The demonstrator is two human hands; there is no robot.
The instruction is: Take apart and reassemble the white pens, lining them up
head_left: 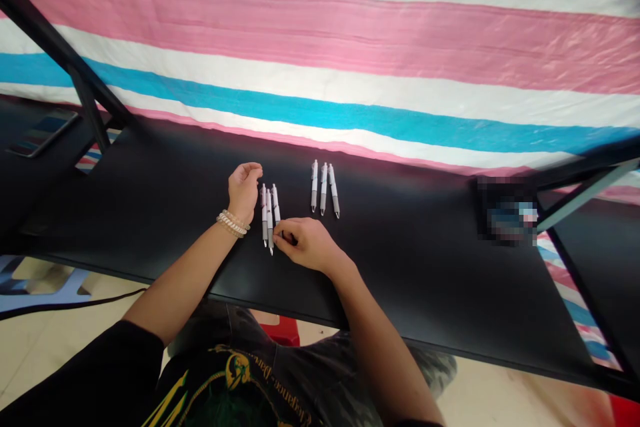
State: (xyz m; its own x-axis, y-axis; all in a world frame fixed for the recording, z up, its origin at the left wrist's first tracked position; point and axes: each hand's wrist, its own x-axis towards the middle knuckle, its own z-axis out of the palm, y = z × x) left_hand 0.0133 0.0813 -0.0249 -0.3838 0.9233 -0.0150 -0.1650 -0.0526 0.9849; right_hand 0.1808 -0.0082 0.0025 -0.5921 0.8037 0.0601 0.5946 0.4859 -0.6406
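Note:
Three white pens with grey grips (324, 189) lie side by side on the black table (410, 247), tips toward me. Nearer to me and to the left is a second group of three similar pens (270, 213), lying close together. My right hand (310, 243) rests at the lower right of this group, its fingers bent and pressed together at the lower part of the rightmost pen, whose tip is hidden. Just left of the same group, my left hand (243, 190) is raised with curled fingers, a beaded bracelet on its wrist; whether it holds anything cannot be made out.
Behind the table hangs a striped sheet (320, 40). Black metal legs (90, 103) stand at the left and a bar (590, 193) at the right, near a blurred dark object (507, 210). A flat device (45, 133) lies far left; a blue stool (45, 287) stands below.

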